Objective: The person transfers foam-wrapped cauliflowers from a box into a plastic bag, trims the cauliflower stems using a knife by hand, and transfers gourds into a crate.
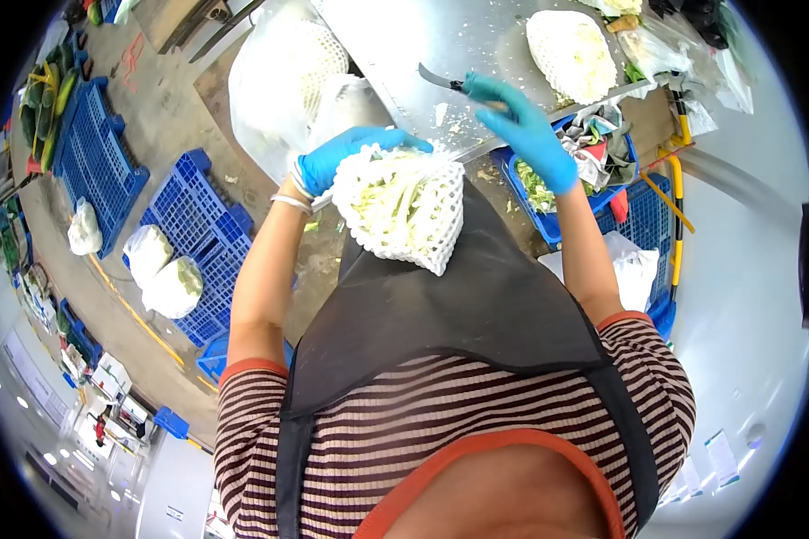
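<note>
I'd call this a vegetable packing room — steel worktable (395,36), a leafy head in white netting (413,202), a blue crate (549,230) holding leaf scraps (535,190), blue pallets (198,211) bearing wrapped produce (173,289).

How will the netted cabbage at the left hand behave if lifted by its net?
The net will probably flop and stretch: it is open mesh, with a pointed end past the contents. The netted cabbage should hold its bulk but may bruise, since pale leafy ribs show. Its rounded outline suggests it could roll.
</note>
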Demonstrator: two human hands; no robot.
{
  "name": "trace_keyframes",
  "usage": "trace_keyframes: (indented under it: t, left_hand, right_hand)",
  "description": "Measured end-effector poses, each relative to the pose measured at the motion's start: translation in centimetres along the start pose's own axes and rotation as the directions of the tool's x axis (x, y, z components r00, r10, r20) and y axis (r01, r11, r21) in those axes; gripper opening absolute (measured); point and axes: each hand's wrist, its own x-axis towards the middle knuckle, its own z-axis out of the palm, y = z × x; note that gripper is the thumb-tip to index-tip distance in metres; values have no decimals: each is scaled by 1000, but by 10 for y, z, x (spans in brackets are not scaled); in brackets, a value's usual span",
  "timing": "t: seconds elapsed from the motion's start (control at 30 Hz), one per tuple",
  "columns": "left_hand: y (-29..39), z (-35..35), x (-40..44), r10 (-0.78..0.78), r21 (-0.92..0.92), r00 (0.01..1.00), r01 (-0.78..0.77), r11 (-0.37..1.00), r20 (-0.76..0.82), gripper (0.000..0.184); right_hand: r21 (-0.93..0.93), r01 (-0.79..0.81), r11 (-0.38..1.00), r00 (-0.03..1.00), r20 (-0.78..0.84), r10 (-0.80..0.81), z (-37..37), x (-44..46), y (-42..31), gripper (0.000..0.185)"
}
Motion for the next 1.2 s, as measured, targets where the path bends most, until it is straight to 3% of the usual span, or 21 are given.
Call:
trace_keyframes:
  t: [0.03, 0.1, 0.2, 0.23, 0.3, 0.33, 0.37, 0.4, 0.43, 0.5, 0.53, 0.57, 0.63, 0.67, 0.77, 0.8, 0.93, 1.03, 1.07, 1.17, 1.2]
  left_hand:
    - [1, -1, -1, -28, 70, 1000, 27, 997, 5, 45]
    - [2, -9, -6, -85, 209, 996, 83, 974, 1, 46]
    - [12, 0, -11, -221, 478, 965, 261, 838, -139, 44]
    - [15, 4, -15, -250, 539, 948, 316, 780, -195, 43]
    - [2, 15, -30, -152, 440, 955, 254, 862, -253, 39]
    - [0, 22, -37, -104, 403, 952, 219, 889, -289, 40]
    - [-4, 27, -41, -57, 363, 945, 179, 914, -324, 41]
    - [-10, 23, -49, -130, 304, 940, 230, 924, -317, 45]
    - [-6, 31, -49, -90, 230, 935, 176, 957, -343, 47]
    - [6, 56, -51, -23, 81, 917, 60, 995, -398, 53]
    - [5, 57, -53, -107, -7, 924, 113, 994, -366, 52]
    - [5, 58, -52, -51, 64, 934, 79, 995, -352, 50]
    - [7, 58, -44, 66, 205, 949, -1, 979, -309, 46]
    - [6, 58, -41, 44, 181, 949, 13, 983, -311, 44]
    - [2, 57, -30, -2, 157, 958, 50, 986, -288, 42]
    - [2, 55, -27, -4, 183, 966, 53, 982, -257, 43]
    - [7, 58, -6, -60, 150, 983, 87, 985, -173, 45]
    - [0, 55, 5, -92, 74, 982, 106, 992, -165, 45]
    - [-5, 51, 7, -100, 61, 982, 111, 992, -163, 45]
    - [-3, 48, 15, -158, 84, 977, 171, 982, -143, 45]
    - [-4, 43, 17, -193, 110, 972, 209, 972, -137, 45]
  right_hand:
    - [-91, 20, 996, 991, -127, -32, -5, 14, 31, 58]
    - [-659, 23, 752, 951, -216, -219, -6, 45, 91, 54]
    - [-813, -48, 581, 982, -146, -123, 4, 82, 149, 48]
    - [-793, -26, 609, 983, -132, -131, 5, 90, 161, 47]
    - [-750, 16, 661, 983, -109, -148, 4, 95, 170, 44]
    - [-637, 23, 770, 962, -195, -190, 7, 92, 169, 38]
    - [-414, 23, 910, 975, -190, -111, 7, 86, 169, 36]
    - [-165, 9, 986, 986, -164, -37, 8, 69, 128, 35]
    - [92, -18, 996, 992, -119, 29, 7, 49, 90, 33]
    - [263, -36, 964, 995, 95, 11, 2, 5, 37, 33]
    - [269, -157, 950, 965, 245, 91, -2, -16, 3, 31]
    - [256, -276, 926, 908, 387, 164, -3, -33, -21, 32]
    - [141, -322, 936, 874, 425, 237, 10, -54, -33, 32]
    - [-15, -116, 993, 914, 390, 113, 14, -58, -31, 29]
    - [-438, 144, 888, 944, 329, 9, 27, -58, -26, 30]
    - [-481, 154, 863, 959, 284, -13, 30, -60, -35, 30]
    - [-452, 226, 863, 952, 290, -98, 20, -87, -24, 23]
    - [-432, 244, 868, 889, 456, -23, 0, -110, -12, 26]
    - [-393, 231, 890, 915, 399, -61, 3, -118, -5, 26]
    - [-299, -27, 954, 968, 230, 99, 0, -103, -11, 28]
    - [-310, 37, 950, 991, 133, 4, 4, -99, -6, 28]
